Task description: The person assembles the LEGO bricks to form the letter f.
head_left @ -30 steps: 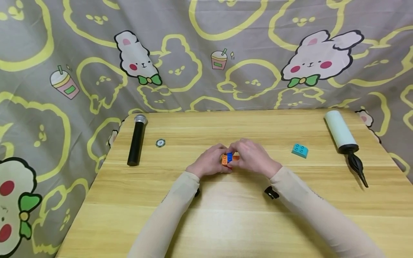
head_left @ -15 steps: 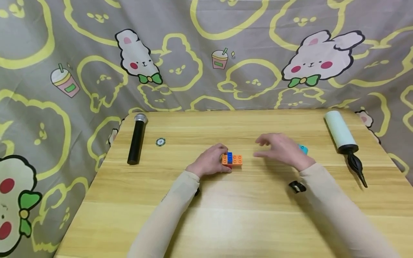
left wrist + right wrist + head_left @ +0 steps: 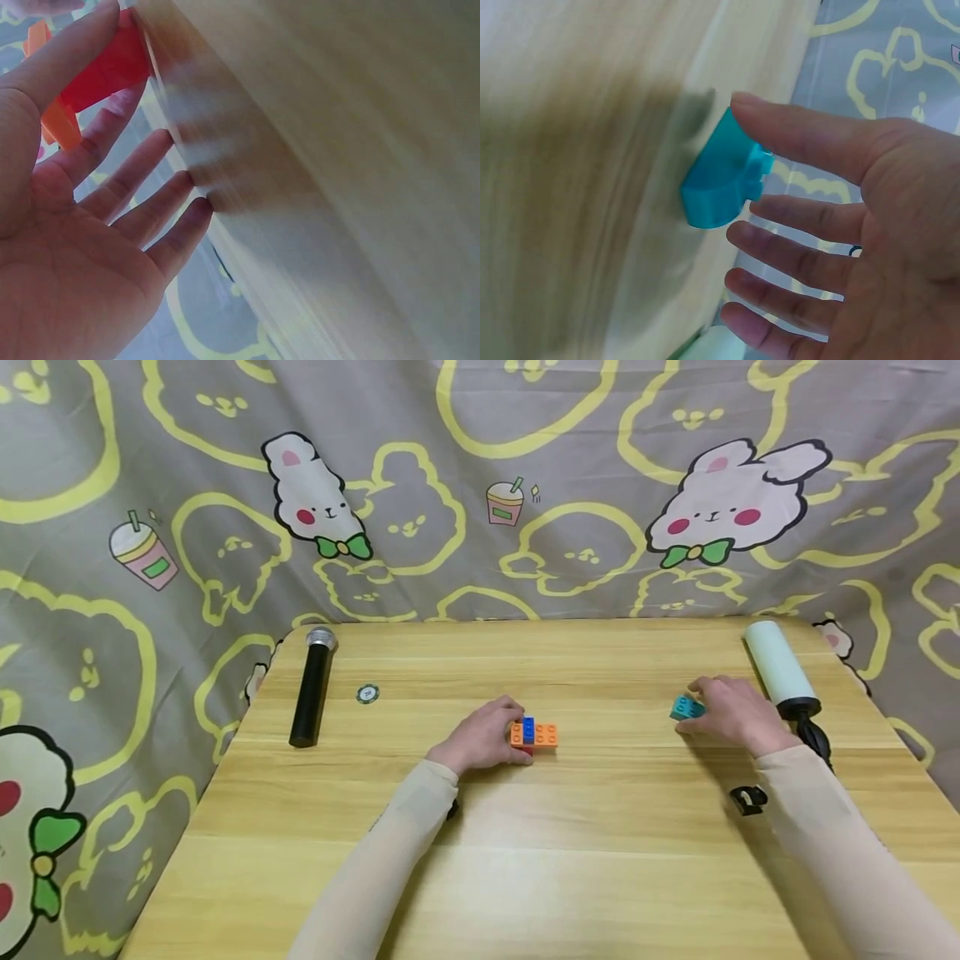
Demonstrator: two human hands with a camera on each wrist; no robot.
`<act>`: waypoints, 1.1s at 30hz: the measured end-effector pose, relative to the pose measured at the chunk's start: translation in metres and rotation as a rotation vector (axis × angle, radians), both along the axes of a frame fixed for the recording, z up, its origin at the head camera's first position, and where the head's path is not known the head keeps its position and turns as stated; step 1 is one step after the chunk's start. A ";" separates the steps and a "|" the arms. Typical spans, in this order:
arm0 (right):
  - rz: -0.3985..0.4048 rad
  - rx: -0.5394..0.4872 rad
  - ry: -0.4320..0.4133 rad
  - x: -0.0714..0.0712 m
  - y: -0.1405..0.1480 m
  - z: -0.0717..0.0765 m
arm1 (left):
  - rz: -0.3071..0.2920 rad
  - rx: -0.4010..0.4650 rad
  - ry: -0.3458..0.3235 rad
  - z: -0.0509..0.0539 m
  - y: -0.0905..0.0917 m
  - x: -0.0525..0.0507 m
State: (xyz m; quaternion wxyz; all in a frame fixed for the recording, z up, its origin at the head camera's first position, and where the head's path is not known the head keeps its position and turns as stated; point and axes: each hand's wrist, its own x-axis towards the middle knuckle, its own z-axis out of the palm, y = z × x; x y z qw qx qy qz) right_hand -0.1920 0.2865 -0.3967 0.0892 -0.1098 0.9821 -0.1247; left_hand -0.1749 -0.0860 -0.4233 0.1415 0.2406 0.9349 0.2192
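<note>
In the head view my left hand (image 3: 480,737) steadies a small stack of building bricks on the wooden table. Its lower part is a red brick (image 3: 112,64), pinched between thumb and index finger, with the other fingers spread. On top sit a long orange brick (image 3: 546,736) and a narrow blue brick (image 3: 528,730) across it. At the right, my right hand (image 3: 738,714) has thumb and index finger on a teal brick (image 3: 716,180) with one rounded side. The brick lies at or just above the table; the gap cannot be judged.
A black microphone (image 3: 311,693) lies at the left, with a round poker chip (image 3: 367,694) beside it. Behind my right hand lies a pale hand pump (image 3: 782,664) with a black end. A patterned curtain (image 3: 420,552) hangs along the table's back edge (image 3: 465,622).
My right hand has left the stack, uncovering the orange and blue bricks, and moved right to take the teal brick. The left hand keeps its hold. The head view shifts slightly.
</note>
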 end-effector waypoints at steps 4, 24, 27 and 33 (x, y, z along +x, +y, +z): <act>-0.010 -0.032 -0.012 0.000 0.001 -0.005 | -0.003 0.016 -0.003 0.000 -0.001 0.002; 0.116 -0.134 0.159 0.004 -0.030 0.009 | 0.010 0.015 -0.011 0.002 -0.001 0.002; 0.178 -0.177 0.206 0.008 -0.051 0.020 | 0.009 0.017 -0.012 0.001 -0.001 0.002; 0.232 -0.249 0.248 0.015 -0.100 0.034 | 0.012 0.013 -0.010 0.000 0.000 0.002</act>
